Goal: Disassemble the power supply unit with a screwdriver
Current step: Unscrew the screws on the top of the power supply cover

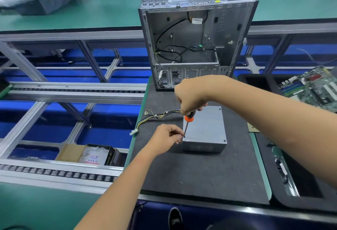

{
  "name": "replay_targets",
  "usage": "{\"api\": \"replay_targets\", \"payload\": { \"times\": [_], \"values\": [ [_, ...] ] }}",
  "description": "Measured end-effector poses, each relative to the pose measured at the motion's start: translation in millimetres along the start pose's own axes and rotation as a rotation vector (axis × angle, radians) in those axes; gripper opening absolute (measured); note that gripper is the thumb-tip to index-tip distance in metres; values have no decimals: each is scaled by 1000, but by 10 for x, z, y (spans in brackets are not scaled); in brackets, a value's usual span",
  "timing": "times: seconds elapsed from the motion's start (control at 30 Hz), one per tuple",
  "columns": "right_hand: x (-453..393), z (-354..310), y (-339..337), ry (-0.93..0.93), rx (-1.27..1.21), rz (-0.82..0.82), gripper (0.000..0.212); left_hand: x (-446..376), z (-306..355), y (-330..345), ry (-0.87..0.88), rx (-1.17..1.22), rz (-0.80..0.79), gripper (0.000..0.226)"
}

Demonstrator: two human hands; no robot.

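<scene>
The grey metal power supply unit (207, 127) lies flat on a dark mat (191, 171), its bundle of yellow and black cables (155, 118) trailing left. My right hand (191, 96) is shut on the black and orange handle of a screwdriver (187, 122), which stands nearly upright with its tip at the unit's near left corner. My left hand (167, 136) pinches its fingertips around the shaft right at the tip, touching the corner. Two screw heads show on the unit's right side.
An empty computer case (195, 38) stands upright behind the unit at the mat's far edge. A green circuit board (313, 87) lies in a black tray at the right. Roller conveyor rails (60, 171) and a cardboard box (87, 155) are at the left.
</scene>
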State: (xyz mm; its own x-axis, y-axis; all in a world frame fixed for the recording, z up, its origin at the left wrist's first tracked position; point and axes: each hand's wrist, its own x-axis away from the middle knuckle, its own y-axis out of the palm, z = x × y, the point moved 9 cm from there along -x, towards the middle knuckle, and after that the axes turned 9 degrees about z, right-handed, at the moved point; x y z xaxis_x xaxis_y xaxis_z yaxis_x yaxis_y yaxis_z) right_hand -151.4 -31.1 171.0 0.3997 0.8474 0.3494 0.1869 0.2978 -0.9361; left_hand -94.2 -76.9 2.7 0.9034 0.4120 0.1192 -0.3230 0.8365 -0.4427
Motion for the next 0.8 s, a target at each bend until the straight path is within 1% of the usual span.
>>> {"api": "replay_targets", "payload": {
  "times": [0.03,0.13,0.23,0.3,0.4,0.5,0.57,0.67,0.73,0.8],
  "values": [
    [10,-34,-3,-37,38,7,11,-4,4,1,-1,-7,-9,23],
    [37,-129,-71,-153,139,83,16,-13,54,8,12,-47,-13,23],
    [40,-187,-115,-213,180,125,12,-21,81,15,21,-81,-10,21],
    [28,-185,-117,-197,157,138,12,-16,83,11,24,-96,-7,17],
    [-1,-115,-80,-98,88,131,20,-19,79,11,30,-115,-2,10],
    [-24,-38,-57,-22,27,94,20,-23,74,12,24,-113,8,12],
    [-24,-22,-51,-20,11,68,19,-28,78,15,32,-116,4,13],
    [-11,-135,-45,-138,103,77,15,-31,92,9,43,-124,-5,20],
    [1,-275,-35,-259,196,92,9,-42,97,7,42,-138,-19,20],
    [7,-359,-39,-331,244,95,2,-53,101,9,37,-149,-33,17]
  ]
}}
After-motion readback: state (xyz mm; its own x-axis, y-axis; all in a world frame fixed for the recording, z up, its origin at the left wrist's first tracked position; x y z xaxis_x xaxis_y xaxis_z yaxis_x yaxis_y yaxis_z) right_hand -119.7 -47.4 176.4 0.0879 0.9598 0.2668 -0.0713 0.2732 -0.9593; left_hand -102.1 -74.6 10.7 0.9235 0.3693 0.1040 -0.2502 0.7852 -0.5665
